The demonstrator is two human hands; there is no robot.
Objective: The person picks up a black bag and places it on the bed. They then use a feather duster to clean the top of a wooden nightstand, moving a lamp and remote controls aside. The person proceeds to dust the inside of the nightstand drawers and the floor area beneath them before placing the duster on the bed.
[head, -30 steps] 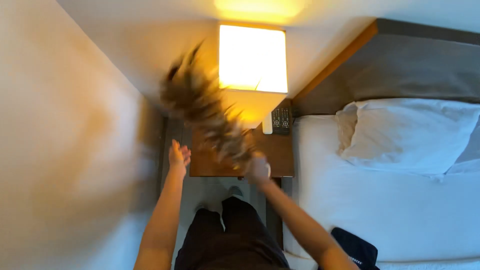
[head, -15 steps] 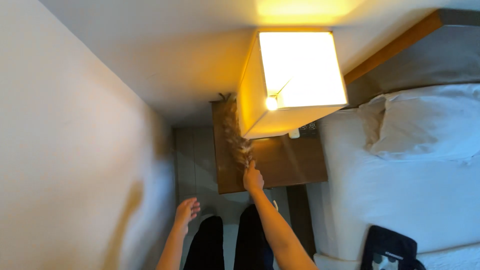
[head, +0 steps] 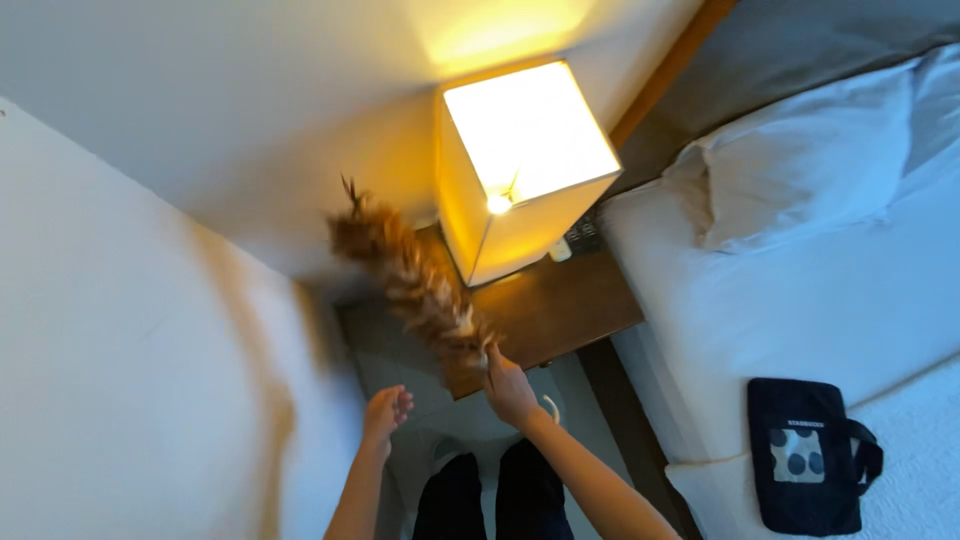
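Head view, looking down. The right hand [head: 510, 388], at lower centre of the frame, is closed in a grip on the base of a brown feather duster [head: 410, 282], whose plume slants toward the upper left, beside the lit square lamp [head: 525, 165] and above the wooden nightstand [head: 560, 310]. The left hand [head: 385, 410] hangs free just left of it, fingers loosely curled, holding nothing. At right lie a white bed [head: 800, 290] with pillow [head: 800, 180] and a dark pouch [head: 805, 455]. The duster is judged light, soft and pliant; its feathers would crush easily, so the stiff handle end is the proper hold.
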